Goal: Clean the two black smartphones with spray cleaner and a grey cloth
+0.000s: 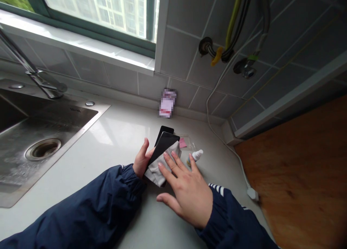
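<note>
My left hand (141, 160) grips the left edge of a black phone (165, 142), holding it tilted above the white counter (108, 147). A second black phone (166, 129) lies just behind it. My right hand (184, 185) presses a grey cloth (158, 166) flat against the phone's lower screen, fingers stretched out over it. A small white spray bottle (195, 156) lies on the counter just right of my fingertips, next to a clear packet with a pink piece (183, 143).
A steel sink (32, 140) with a drain and a tap (40, 79) sits at the left. A small blurred box (167, 103) leans on the tiled wall. A white cable (217, 133) runs down to a plug (252, 193). A wooden surface (303, 176) lies at the right.
</note>
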Tool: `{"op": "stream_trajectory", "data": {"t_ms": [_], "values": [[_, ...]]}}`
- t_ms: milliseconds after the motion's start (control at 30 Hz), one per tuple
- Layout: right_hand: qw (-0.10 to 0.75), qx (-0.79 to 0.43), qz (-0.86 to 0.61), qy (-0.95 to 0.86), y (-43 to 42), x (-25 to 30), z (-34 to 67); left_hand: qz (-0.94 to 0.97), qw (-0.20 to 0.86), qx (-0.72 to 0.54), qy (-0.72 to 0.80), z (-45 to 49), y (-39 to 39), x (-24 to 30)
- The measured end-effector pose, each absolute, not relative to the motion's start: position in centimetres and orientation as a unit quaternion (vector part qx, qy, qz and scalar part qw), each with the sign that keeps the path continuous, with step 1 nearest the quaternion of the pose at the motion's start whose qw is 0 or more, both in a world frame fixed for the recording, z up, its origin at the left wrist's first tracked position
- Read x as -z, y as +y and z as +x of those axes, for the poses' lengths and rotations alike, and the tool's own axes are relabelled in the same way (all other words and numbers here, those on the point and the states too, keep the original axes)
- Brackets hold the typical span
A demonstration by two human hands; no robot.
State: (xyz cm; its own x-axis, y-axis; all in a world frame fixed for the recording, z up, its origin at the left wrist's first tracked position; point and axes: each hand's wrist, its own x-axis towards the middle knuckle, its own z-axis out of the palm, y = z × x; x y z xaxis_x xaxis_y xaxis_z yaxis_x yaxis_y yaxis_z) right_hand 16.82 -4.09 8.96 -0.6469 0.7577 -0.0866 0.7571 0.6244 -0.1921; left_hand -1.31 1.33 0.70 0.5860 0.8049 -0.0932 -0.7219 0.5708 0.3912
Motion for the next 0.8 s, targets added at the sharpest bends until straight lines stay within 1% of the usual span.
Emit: {"op": "stream_trajectory", "data": {"t_ms": [233, 433, 800], "values": [[0.032, -0.067, -0.455, -0.887, -3.3, -8.8, 17.0, 0.172, 0.888, -0.417, 0.087, -1.3, 1.4, 0.1], [0.036, -0.035, -0.478, -0.877, -2.3, -7.8, 17.0, 0.184, 0.894, -0.407, 0.043, -0.9, 1.4, 0.5], [0.038, -0.011, -0.494, -0.868, -1.3, -7.5, 16.1, 0.207, 0.871, -0.436, 0.093, -0.5, 0.8, 0.9]]}}
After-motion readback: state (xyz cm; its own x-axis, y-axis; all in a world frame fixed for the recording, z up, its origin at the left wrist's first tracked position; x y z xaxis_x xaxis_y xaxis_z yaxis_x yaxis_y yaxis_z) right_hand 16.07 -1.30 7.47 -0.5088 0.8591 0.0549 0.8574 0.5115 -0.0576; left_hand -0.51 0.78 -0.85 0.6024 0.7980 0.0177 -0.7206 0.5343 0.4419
